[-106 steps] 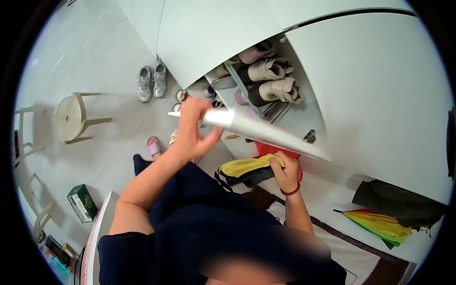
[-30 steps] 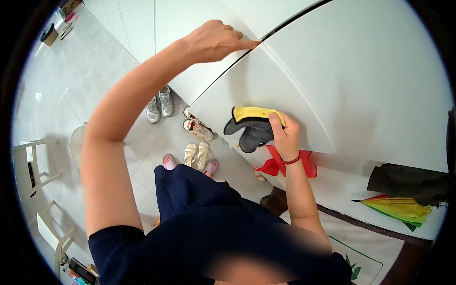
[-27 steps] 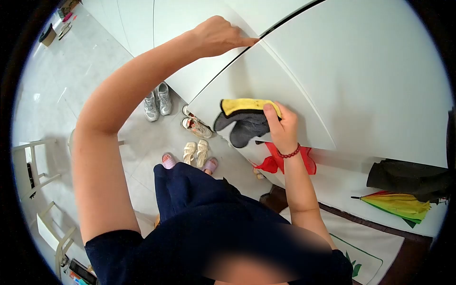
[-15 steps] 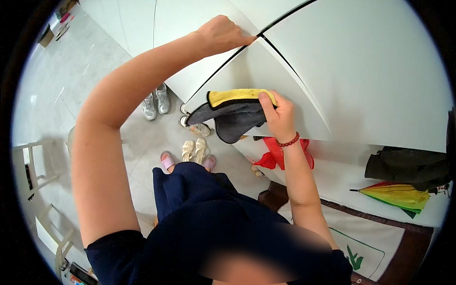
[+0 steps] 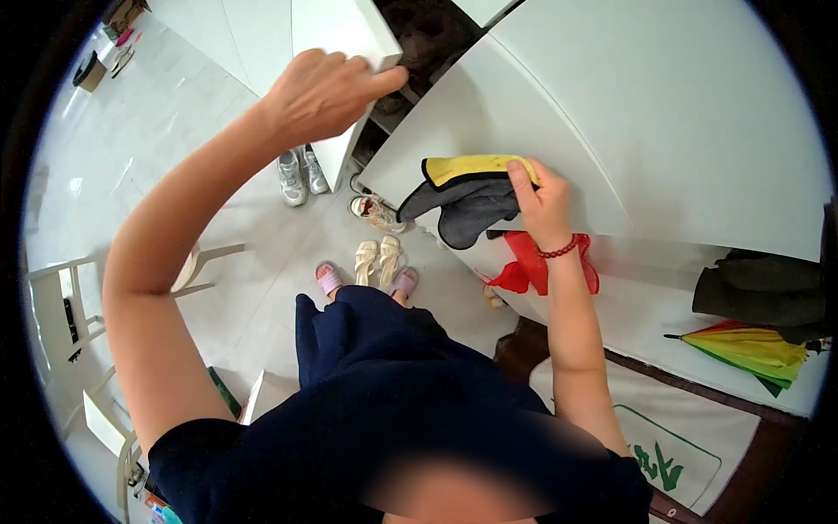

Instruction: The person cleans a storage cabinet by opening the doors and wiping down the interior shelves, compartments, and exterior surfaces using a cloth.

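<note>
Your left arm bends sharply at the elbow, with the forearm angled up and across to the open cabinet door (image 5: 336, 31). Your left hand (image 5: 323, 96) is at that door's edge, back of the hand toward the camera, knuckles bent and one digit stretched out past the edge (its underside is hidden, so you cannot tell whether the fingers close around the panel). Right of the open cabinet door, dark shoes (image 5: 428, 35) show in the opening.

Your right forearm rises almost straight, a red beaded bracelet (image 5: 557, 251) at the wrist. Your right hand (image 5: 543, 205) is closed in a pinch, thumb on top, on one end of the yellow and gray cloth (image 5: 476, 205). The cloth hangs folded, yellow strip uppermost, below and to the right of the open cabinet door (apart from it), in front of a white cabinet panel (image 5: 524, 131).

Just beside the lower corner of the open cabinet door, a pair of silver sneakers (image 5: 292, 179) stands on the floor. Farther below the door, cream sandals (image 5: 367, 262) sit between your feet, which are in purple slippers (image 5: 328, 279). Well to the right of the door you have red fabric (image 5: 572, 271), then a multicolored umbrella (image 5: 751, 349) below a dark fabric item (image 5: 759, 288).
</note>
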### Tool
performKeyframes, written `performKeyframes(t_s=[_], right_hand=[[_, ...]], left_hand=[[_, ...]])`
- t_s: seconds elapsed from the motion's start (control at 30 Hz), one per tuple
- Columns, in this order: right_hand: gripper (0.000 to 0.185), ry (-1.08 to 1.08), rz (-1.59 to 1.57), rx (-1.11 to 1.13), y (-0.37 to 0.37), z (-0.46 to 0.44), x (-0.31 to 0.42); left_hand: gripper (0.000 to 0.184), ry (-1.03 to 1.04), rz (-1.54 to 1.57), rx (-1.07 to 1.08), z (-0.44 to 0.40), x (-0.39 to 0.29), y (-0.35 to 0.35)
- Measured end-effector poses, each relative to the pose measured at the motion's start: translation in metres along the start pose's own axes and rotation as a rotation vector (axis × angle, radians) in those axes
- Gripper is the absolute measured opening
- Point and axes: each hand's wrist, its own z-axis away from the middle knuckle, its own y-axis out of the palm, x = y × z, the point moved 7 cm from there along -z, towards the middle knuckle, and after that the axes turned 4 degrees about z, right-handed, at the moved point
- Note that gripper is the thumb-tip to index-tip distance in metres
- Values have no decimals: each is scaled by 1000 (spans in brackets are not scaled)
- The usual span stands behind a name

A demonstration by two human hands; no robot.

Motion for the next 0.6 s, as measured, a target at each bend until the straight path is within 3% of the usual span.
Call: performKeyframes(t_s=[0.1, 0.37, 0.5, 0.6], right_hand=[[32, 4, 68, -34, 2, -7, -7], [39, 22, 281, -244, -3, -52, -16], [44, 97, 415, -239, -4, -69, -30], [44, 6, 389, -325, 1, -69, -32]], left_hand=[[35, -105, 105, -33, 47, 8, -20], [17, -270, -43, -343, 128, 47, -46], [15, -333, -114, -355, 154, 70, -46], [15, -341, -115, -378, 165, 80, -48]])
